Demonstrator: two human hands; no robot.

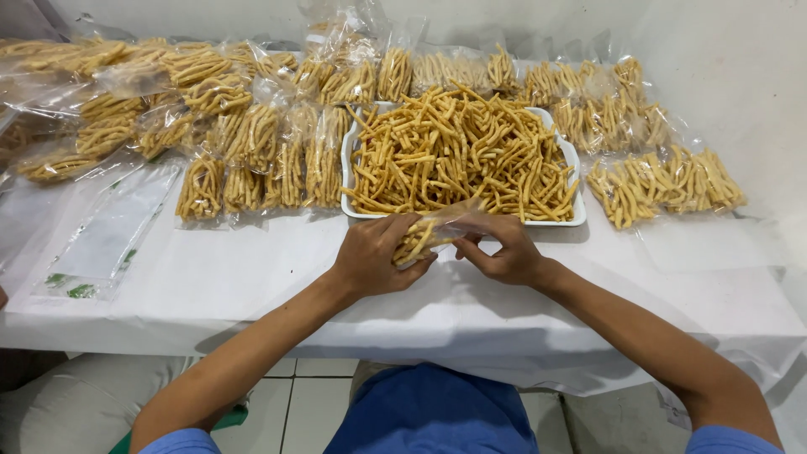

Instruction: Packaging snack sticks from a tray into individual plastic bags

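Note:
My left hand [376, 256] is wrapped around the bottom of a small clear plastic bag [437, 231] partly filled with yellow fried snack sticks. My right hand [502, 250] pinches the bag's open top end. Both hands sit just in front of a white rectangular tray [574, 160] heaped with loose snack sticks [458, 151]. The bag lies tilted, almost flat, between my hands above the white tablecloth [252, 269].
Several filled clear bags of sticks [252, 160] lie in rows left of the tray, more behind it [437, 71] and to its right [664, 181]. Flat empty plastic bags [109, 231] lie at the left. A white wall stands behind; the table's front edge is near my body.

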